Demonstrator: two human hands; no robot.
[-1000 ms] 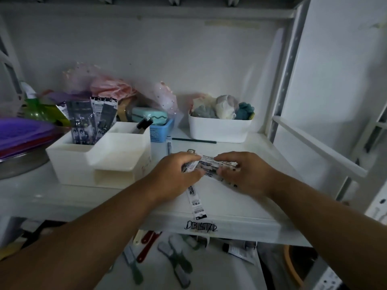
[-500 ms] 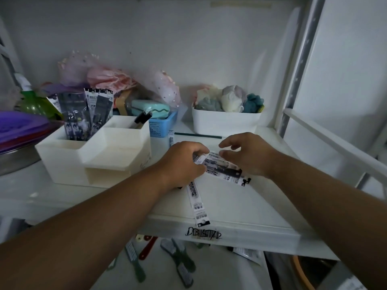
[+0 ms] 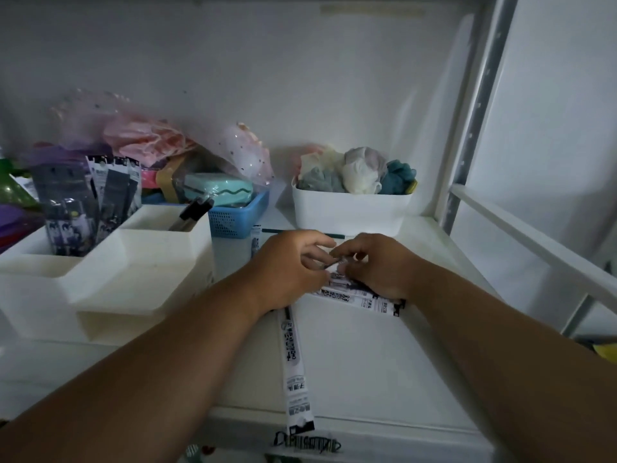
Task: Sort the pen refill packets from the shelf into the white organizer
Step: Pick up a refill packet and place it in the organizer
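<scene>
My left hand (image 3: 287, 269) and my right hand (image 3: 374, 265) meet over a small stack of pen refill packets (image 3: 354, 297) lying on the white shelf (image 3: 350, 362). Both hands pinch the stack's near-left end, fingers curled on it. One long refill packet (image 3: 293, 365) lies alone, running from under my left wrist to the shelf's front edge. Another packet (image 3: 255, 238) sticks out beyond my left hand. The white organizer (image 3: 110, 272) stands to the left, with several dark refill packets (image 3: 86, 202) upright in its back left compartment and a black pen (image 3: 195, 212) in another.
A white bin (image 3: 350, 212) of coloured cloth balls stands at the back right, a blue basket (image 3: 233, 218) with a teal case at the back middle. Pink mesh bags fill the back left. A shelf upright and rail (image 3: 500, 212) run along the right.
My right hand has come back down onto the stack and closed on it beside my left hand. The camera has moved closer to the shelf.
</scene>
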